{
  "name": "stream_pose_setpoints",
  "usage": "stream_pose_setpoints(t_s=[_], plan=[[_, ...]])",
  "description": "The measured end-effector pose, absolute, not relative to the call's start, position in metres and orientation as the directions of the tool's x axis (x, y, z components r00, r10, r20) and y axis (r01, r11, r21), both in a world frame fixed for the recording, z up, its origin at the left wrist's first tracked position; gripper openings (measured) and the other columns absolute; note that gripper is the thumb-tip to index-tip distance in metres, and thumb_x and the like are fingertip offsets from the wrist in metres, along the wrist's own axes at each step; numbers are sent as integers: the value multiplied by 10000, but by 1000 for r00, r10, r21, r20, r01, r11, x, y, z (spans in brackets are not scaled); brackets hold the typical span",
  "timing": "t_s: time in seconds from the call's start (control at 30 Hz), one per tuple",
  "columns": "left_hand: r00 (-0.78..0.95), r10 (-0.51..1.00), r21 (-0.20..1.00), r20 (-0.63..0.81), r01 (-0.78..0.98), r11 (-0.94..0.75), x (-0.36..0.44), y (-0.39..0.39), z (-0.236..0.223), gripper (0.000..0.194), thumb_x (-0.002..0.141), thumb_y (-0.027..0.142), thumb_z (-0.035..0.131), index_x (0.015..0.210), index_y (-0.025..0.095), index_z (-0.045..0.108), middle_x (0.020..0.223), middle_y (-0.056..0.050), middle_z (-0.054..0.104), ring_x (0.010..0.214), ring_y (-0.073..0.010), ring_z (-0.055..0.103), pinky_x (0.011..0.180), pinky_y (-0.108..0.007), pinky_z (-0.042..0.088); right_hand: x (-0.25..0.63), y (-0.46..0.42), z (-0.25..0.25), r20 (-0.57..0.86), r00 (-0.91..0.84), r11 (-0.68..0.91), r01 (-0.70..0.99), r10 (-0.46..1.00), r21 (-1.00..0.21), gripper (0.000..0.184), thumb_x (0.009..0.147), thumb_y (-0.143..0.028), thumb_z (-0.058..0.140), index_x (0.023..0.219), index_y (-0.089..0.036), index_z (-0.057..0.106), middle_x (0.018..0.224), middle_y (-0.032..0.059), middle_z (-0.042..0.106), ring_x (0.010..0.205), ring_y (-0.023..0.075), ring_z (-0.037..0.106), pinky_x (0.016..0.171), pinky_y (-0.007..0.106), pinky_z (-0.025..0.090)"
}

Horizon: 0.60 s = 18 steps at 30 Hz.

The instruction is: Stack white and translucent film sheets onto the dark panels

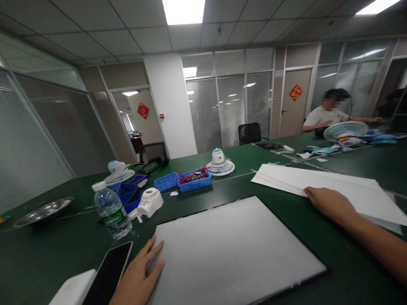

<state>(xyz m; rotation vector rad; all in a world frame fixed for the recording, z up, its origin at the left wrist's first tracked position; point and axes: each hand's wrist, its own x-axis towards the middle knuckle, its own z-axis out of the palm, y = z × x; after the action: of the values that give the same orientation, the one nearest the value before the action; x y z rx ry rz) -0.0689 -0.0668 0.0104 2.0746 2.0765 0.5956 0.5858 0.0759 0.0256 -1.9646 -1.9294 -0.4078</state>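
A flat pale-grey panel (235,250) with a thin dark border lies on the table in front of me. My left hand (141,271) rests at its left edge with fingers spread. To the right, my right hand (332,205) has its fingers together at the near edge of some white sheets (286,178), gripping them; the thumb is hidden. The sheets are long, look folded or stacked, and lie partly over the table at right. Beside my left hand are a dark-screened phone (110,271) and a white box-like item (74,288), cut off by the frame.
Around the green table (190,207) stand a water bottle (112,212), a white plastic housing (149,202), blue bins (193,181) with red wires, small fans (220,163) and a metal dish (46,210). A person (327,112) sits far right behind a fan grille (346,130).
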Motion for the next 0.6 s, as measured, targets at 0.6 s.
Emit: stream_pose_setpoints(t_s=[0.6], plan=[[-77,977,474,200,880,-28,-66,-76,19,541,963,527,382,1387,265,592,1563,-22,440,1444,-288,386,1186,-526,271,380,-41,52,150,-769,783,612,622,-109,500,887,-302,515,1373,-196,557,1389,109,589,1259,286,571,1076,490,449]])
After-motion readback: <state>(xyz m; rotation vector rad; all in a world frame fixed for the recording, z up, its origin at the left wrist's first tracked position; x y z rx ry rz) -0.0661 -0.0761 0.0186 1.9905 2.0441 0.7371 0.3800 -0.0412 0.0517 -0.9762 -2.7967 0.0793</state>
